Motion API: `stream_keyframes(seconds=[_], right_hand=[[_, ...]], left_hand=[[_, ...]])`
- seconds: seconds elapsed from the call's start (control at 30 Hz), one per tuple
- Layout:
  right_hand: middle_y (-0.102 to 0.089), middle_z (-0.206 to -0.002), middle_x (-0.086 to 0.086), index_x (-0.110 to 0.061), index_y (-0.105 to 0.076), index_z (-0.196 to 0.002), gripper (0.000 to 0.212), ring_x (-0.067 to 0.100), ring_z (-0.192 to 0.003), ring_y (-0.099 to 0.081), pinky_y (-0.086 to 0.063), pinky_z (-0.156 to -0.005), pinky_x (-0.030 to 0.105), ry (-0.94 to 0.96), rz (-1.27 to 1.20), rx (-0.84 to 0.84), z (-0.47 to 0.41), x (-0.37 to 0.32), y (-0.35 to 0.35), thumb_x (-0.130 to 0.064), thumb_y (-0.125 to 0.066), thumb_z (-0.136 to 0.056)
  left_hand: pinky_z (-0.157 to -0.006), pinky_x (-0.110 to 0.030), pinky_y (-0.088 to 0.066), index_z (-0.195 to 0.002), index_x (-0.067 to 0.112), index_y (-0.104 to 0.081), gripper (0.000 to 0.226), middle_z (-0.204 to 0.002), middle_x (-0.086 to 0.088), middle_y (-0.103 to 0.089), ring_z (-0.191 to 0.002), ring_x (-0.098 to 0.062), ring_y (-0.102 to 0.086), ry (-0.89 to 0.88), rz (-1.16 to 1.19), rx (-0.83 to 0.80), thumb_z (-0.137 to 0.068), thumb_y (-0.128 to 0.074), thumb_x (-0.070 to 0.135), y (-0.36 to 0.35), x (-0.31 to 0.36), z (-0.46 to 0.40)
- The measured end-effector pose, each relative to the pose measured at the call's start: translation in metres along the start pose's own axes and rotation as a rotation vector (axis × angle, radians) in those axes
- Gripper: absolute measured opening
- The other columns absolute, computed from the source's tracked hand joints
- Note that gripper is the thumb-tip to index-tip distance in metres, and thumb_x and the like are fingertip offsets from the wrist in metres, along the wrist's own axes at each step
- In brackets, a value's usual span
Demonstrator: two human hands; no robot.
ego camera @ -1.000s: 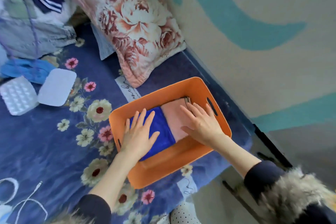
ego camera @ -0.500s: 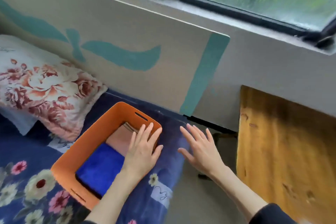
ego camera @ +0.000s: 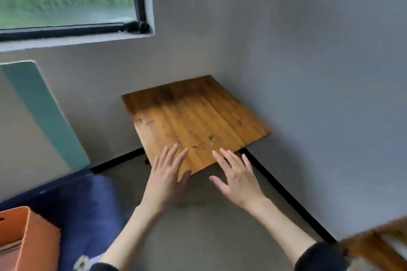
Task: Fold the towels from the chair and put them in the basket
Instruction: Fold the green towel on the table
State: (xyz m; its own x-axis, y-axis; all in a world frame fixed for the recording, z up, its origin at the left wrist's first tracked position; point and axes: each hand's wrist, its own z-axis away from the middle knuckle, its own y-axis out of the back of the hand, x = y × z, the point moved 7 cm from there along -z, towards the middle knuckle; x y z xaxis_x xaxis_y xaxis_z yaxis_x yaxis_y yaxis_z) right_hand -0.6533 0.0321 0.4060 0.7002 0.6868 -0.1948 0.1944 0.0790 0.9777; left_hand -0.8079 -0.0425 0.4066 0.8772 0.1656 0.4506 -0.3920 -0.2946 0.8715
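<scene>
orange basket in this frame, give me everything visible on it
Only a corner of the orange basket shows, cut off at the lower left edge. It looks like smooth, rigid plastic with straight walls, and stands upright on the blue floral bedding. A dark handle slot shows near its rim. Folded pinkish fabric lies inside. Neither hand touches it.

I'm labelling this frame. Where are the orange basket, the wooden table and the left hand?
orange basket (ego camera: 37, 246): head view, outer side wall.
wooden table (ego camera: 193, 116): head view, bare top.
left hand (ego camera: 165, 179): head view, back of hand.
</scene>
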Motion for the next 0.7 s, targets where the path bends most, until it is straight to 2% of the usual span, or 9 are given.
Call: stream_keyframes(seconds=[0.13,0.3,0.4,0.5,0.7], right_hand=[[-0.018,-0.156,-0.002,-0.030,-0.014,-0.148,0.064,0.013,-0.144,-0.012,0.000,-0.116,0.041,-0.267,-0.036,0.065,0.108,0.089,0.024,-0.053,-0.038,-0.093],[-0.015,-0.156,-0.005,-0.031,-0.011,-0.148,0.063,0.010,-0.143,-0.012,-0.004,-0.116,0.039,-0.605,-0.006,0.150,0.246,0.178,0.053,-0.052,-0.035,-0.094],[-0.018,-0.155,-0.006,-0.031,-0.014,-0.148,0.062,0.009,-0.142,-0.014,-0.005,-0.116,0.038,-0.790,0.013,0.212,0.329,0.212,0.070,-0.053,-0.034,-0.094],[-0.014,-0.157,-0.006,-0.032,-0.010,-0.148,0.063,0.010,-0.143,-0.010,-0.001,-0.117,0.039,-0.988,0.007,0.267,0.412,0.240,0.082,-0.054,-0.034,-0.094],[-0.016,-0.156,-0.005,-0.030,-0.011,-0.148,0.062,0.011,-0.143,-0.012,-0.009,-0.117,0.041,-1.298,0.030,0.328,0.560,0.283,0.100,-0.054,-0.032,-0.094]], left_hand=[[-0.116,-0.038,-0.006,-0.147,0.030,-0.018,0.059,-0.157,0.002,-0.007,-0.145,-0.020,0.002,-0.201,0.024,-0.124,-0.095,-0.043,0.041,-0.056,0.112,0.007],[-0.116,-0.037,-0.008,-0.146,0.029,-0.022,0.058,-0.156,0.002,-0.013,-0.145,-0.019,-0.003,-0.444,0.137,-0.267,-0.095,-0.047,0.035,-0.118,0.252,0.039],[-0.115,-0.038,-0.010,-0.145,0.026,-0.027,0.056,-0.155,0.001,-0.018,-0.145,-0.021,-0.008,-0.607,0.172,-0.356,-0.094,-0.048,0.033,-0.152,0.333,0.065],[-0.116,-0.038,-0.011,-0.145,0.025,-0.029,0.054,-0.155,-0.001,-0.021,-0.145,-0.022,-0.009,-0.785,0.190,-0.434,-0.094,-0.048,0.033,-0.184,0.415,0.095],[-0.117,-0.043,-0.015,-0.146,0.028,-0.022,0.055,-0.157,0.000,-0.014,-0.145,-0.022,-0.007,-1.054,0.207,-0.594,-0.096,-0.042,0.039,-0.244,0.557,0.168]])
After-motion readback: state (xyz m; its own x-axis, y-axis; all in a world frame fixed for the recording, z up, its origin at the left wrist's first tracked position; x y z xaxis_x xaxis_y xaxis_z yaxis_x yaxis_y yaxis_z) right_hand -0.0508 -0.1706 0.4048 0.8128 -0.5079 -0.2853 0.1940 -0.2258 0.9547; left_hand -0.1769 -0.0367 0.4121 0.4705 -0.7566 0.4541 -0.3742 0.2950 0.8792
